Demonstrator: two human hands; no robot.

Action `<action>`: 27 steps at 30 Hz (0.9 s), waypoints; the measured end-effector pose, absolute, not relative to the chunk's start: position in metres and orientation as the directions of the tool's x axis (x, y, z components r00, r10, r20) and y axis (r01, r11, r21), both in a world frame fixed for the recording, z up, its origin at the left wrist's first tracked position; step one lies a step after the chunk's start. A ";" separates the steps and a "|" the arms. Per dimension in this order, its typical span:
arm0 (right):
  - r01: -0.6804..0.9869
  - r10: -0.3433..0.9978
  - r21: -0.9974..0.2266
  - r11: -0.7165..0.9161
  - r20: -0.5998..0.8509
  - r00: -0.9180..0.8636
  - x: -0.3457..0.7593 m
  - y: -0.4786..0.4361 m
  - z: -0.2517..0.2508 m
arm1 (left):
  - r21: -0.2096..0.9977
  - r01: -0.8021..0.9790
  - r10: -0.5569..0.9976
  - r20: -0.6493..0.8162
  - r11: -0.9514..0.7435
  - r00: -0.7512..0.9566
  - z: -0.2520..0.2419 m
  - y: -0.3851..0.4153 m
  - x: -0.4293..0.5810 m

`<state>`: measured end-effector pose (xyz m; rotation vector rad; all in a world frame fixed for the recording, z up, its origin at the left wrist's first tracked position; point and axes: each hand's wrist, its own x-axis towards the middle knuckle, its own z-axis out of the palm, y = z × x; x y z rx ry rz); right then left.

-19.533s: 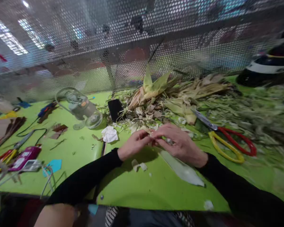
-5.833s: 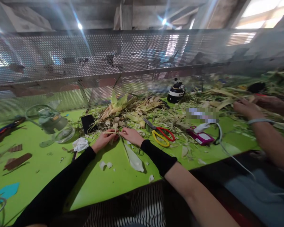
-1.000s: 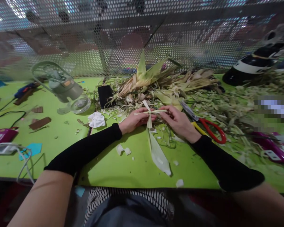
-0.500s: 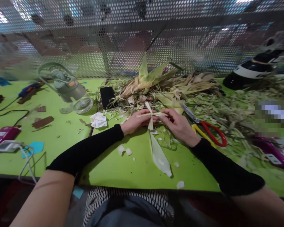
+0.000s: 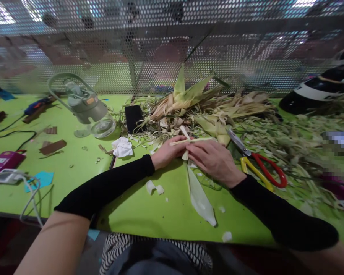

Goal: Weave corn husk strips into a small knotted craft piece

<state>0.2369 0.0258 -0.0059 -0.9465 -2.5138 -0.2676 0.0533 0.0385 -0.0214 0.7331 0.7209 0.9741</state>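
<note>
My left hand is closed on a cross of pale corn husk strips, its fingers partly hidden under them. From the other side my right hand grips the same strips, its fingers lying over the crossing. One strip points away from me, another runs sideways across both hands. Below the hands, a broad pale corn husk piece lies on the green tabletop. Scissors with red and yellow handles rest just right of my right hand.
A heap of husks and shreds lies behind the hands, beside a black phone. Crumpled tissue and a grey-green bottle stand left. A dark bottle with a white band is far right; perforated metal closes the back.
My right hand has moved in towards the left and now covers the crossing of the strips. The camera view has shifted slightly; my left hand keeps its hold.
</note>
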 end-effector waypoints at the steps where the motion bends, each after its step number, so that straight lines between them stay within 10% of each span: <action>1: 0.649 0.563 0.051 0.759 0.449 -0.694 0.236 0.027 -0.007 | 0.821 -0.443 0.907 -0.199 0.361 0.370 -0.022 0.038 0.053; 9: 0.454 0.330 0.181 0.873 0.466 -0.821 0.241 0.022 -0.015 | 0.854 -0.398 0.918 -0.199 0.335 0.343 -0.024 0.032 0.058; 18: 0.574 0.550 -0.252 0.780 0.713 -0.434 0.236 0.019 -0.009 | 0.791 -0.494 0.887 -0.128 0.361 0.443 -0.019 0.030 0.053; 27: 0.622 0.629 -0.278 0.732 0.627 -0.460 0.233 0.016 -0.009 | 0.790 -0.554 0.947 -0.100 0.262 0.304 -0.028 0.028 0.058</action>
